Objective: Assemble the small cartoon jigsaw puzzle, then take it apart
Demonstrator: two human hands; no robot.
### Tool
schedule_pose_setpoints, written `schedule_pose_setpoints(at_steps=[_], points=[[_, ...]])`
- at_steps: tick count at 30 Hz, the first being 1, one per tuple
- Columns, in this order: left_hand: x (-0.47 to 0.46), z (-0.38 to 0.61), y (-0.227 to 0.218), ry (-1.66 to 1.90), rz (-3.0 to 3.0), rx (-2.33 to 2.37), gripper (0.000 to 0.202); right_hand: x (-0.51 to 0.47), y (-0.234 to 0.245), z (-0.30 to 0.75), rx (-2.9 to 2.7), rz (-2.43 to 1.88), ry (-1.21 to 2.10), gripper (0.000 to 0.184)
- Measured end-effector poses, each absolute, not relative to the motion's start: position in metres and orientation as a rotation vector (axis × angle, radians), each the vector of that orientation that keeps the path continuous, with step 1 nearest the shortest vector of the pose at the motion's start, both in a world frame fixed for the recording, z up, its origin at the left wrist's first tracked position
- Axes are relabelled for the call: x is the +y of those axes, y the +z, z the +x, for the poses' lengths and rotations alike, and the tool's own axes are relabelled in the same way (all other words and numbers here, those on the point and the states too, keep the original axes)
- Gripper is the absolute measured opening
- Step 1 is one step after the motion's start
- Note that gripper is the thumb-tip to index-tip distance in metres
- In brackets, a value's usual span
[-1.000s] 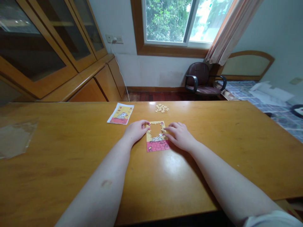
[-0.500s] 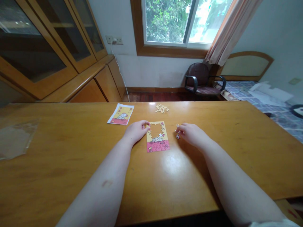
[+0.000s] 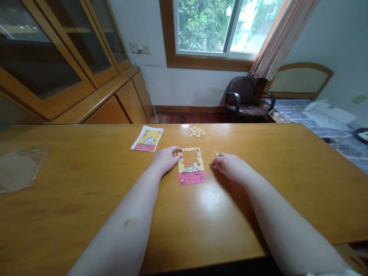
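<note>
A partly assembled jigsaw puzzle (image 3: 192, 177), yellow above and pink below, lies flat on the table with a gap in its upper middle. My left hand (image 3: 166, 159) rests at its upper left edge, thumb and fingers bent against the border. To the right of the puzzle, my right hand (image 3: 230, 165) is closed at the tabletop, fingertips pinched at a small puzzle piece (image 3: 214, 167) that is mostly covered. A few loose pieces (image 3: 216, 153) lie just beyond those fingers; the hand hides part of this group.
Behind the puzzle sits a heap of pale puzzle pieces (image 3: 197, 132). A printed picture sheet (image 3: 147, 138) lies at the back left, and a clear plastic bag (image 3: 21, 168) at the far left of the wooden table (image 3: 100, 184). Beyond stand an armchair (image 3: 244, 96) and a cabinet (image 3: 115, 97).
My right hand has shifted slightly nearer to me, its fingers now closed around a piece, and uncovers more of the loose pieces beyond. My left hand and the puzzle stay in place.
</note>
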State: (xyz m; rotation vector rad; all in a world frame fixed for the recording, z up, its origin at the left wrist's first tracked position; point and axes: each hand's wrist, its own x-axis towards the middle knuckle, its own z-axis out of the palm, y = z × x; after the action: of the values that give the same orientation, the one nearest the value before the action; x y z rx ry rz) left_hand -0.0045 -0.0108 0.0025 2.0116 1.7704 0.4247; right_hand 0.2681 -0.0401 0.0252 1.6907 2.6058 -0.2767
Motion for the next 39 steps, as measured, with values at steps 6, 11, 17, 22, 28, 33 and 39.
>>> schedule_pose_setpoints(at_steps=[6, 11, 17, 22, 28, 33, 39], points=[[-0.01, -0.004, 0.002, 0.432, 2.009, 1.774, 0.032, -0.034, 0.02, 0.274, 2.613, 1.784, -0.082, 0.029], [-0.01, -0.006, 0.0, 0.449, 2.01, 1.758, 0.031, -0.031, 0.016, 0.275, 2.687, 1.66, -0.129, 0.034], [-0.01, -0.006, 0.001, 0.44, 2.01, 1.765, 0.032, -0.028, 0.015, 0.274, 2.591, 1.743, -0.187, 0.019], [-0.01, -0.005, 0.001, 0.438, 2.014, 1.762, 0.032, -0.028, 0.012, 0.274, 2.591, 1.776, -0.199, 0.019], [-0.01, -0.005, 0.001, 0.44, 2.019, 1.759, 0.032, -0.029, 0.016, 0.278, 2.581, 1.775, -0.267, 0.015], [-0.01, -0.006, 0.001, 0.443, 2.013, 1.758, 0.031, -0.024, 0.012, 0.286, 2.593, 1.82, -0.354, 0.026], [-0.01, -0.005, 0.001, 0.446, 2.012, 1.76, 0.031, -0.022, 0.01, 0.286, 2.593, 1.872, -0.446, 0.021]])
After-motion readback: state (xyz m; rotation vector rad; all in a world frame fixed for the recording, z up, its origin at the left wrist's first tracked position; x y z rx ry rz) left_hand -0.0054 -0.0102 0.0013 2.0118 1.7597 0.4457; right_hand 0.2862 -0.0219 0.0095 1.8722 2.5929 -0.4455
